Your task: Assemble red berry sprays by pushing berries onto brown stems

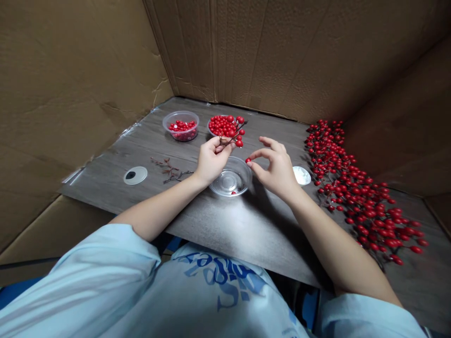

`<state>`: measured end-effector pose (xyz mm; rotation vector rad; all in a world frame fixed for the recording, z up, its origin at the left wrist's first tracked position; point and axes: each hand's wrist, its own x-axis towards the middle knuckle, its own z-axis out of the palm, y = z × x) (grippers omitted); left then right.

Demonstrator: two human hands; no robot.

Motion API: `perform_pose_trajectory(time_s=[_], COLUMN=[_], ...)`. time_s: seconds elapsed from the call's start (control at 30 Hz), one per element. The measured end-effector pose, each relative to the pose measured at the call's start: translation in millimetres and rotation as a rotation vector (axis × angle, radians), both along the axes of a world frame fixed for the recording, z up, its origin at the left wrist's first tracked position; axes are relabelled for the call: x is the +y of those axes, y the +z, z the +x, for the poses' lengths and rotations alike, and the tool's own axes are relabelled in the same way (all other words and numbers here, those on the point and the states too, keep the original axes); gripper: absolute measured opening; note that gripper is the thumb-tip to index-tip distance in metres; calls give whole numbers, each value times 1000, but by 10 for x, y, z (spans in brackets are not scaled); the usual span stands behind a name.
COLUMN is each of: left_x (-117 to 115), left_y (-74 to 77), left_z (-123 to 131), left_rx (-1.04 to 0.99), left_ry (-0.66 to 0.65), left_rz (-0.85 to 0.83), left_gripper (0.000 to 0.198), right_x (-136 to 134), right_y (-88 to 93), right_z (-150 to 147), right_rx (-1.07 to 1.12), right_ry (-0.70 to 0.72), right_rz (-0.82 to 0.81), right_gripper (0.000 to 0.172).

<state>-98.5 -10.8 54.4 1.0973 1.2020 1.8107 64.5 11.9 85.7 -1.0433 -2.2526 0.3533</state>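
Note:
My left hand [213, 162] is shut on the brown stem of a sprig of red artificial berries [234, 136], which rises toward the far bowl. My right hand [276, 169] pinches a single red berry [248, 160] between its thumb and forefinger tips. Beneath and between my hands stands a shallow transparent dish [230, 177] holding one small red berry. Behind my left hand, a round bowl [213, 133] is heaped with red berries. A transparent plastic tub [181, 126] to its left holds more red berries.
A long heap of red berry sprigs [362, 188] lies along the right of the grey wood-grain table [229, 225]. Bare twigs [171, 172], a small white dish [302, 175] and a round desk grommet [136, 175] sit on it. Cardboard walls [282, 56] surround the table.

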Motion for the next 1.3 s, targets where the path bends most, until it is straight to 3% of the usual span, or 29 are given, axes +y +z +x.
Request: perform_pose_trajectory(time_s=[0.13,0.3,1.3], left_x=[-42,-91,-109], left_y=[48,96,89], left_z=[20,59,83], left_rx=[75,103,250], left_ry=[-33,-53,-1], left_rz=[-14,-28,-25], left_gripper=[16,7,8], right_x=[-63,-129,-133], right_y=[-88,-103,-201], right_z=[-28,-92,-144], right_rx=[218,336,414], right_ry=[39,10,-36], right_rz=[22,-17,-22], right_gripper=[8,6,8])
